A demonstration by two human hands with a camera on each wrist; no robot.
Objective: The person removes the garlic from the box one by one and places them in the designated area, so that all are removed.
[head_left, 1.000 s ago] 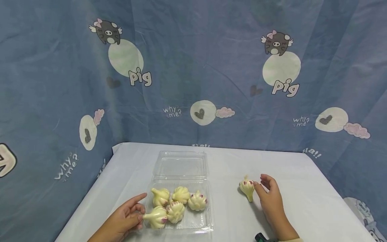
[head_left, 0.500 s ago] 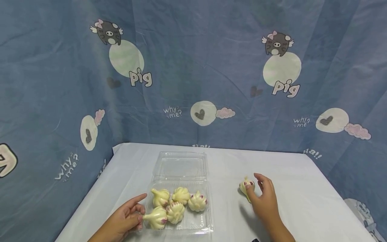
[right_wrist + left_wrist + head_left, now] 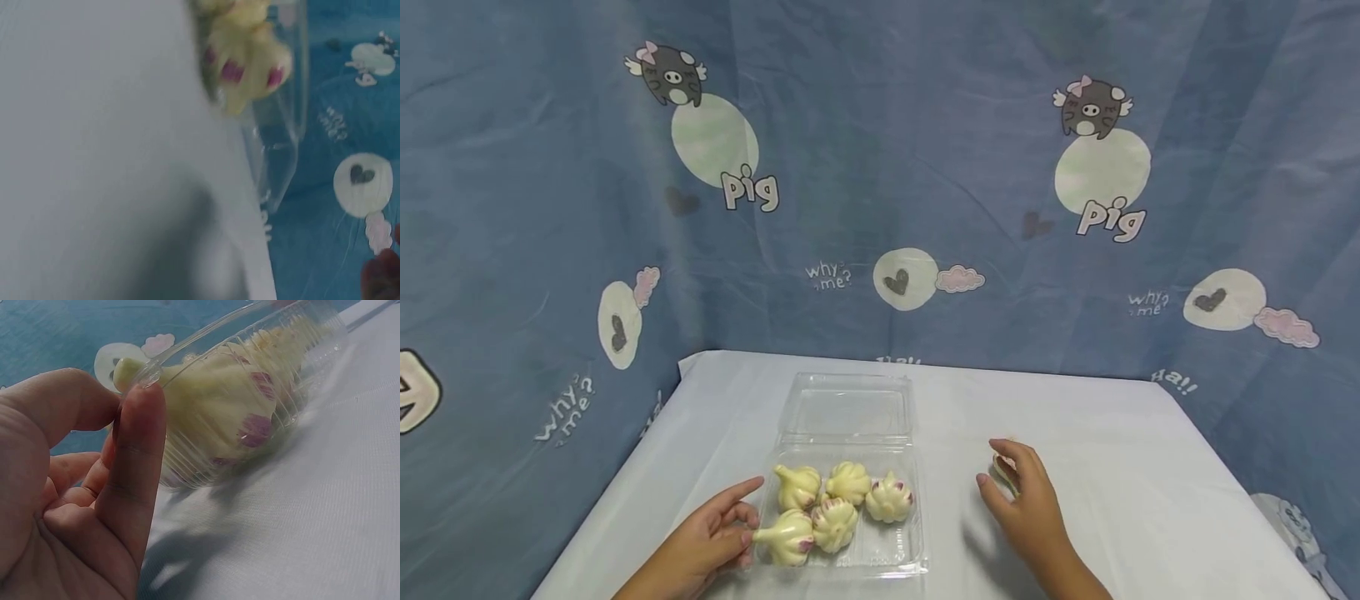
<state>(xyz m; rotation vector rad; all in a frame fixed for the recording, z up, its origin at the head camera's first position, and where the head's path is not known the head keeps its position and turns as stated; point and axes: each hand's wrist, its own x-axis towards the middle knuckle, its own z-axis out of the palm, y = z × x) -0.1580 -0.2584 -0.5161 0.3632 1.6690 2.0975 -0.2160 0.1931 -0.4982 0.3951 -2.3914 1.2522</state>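
The left hand point(image 3: 711, 537) pinches the near-left rim of a clear box point(image 3: 880, 552) while the right hand point(image 3: 1028, 500), fingers apart, partly hides one garlic bulb point(image 3: 1004, 470) on the bench point(image 3: 955, 417) at right, apparently mid-transfer, any next grasp calling for finger closure.

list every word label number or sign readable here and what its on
"pig", twice, on the blue curtain
"why me?", three times, on the curtain
"Ha!!", on the curtain, right
Cut off: curtain lettering at left and behind the table
Too small: marks on the clear container
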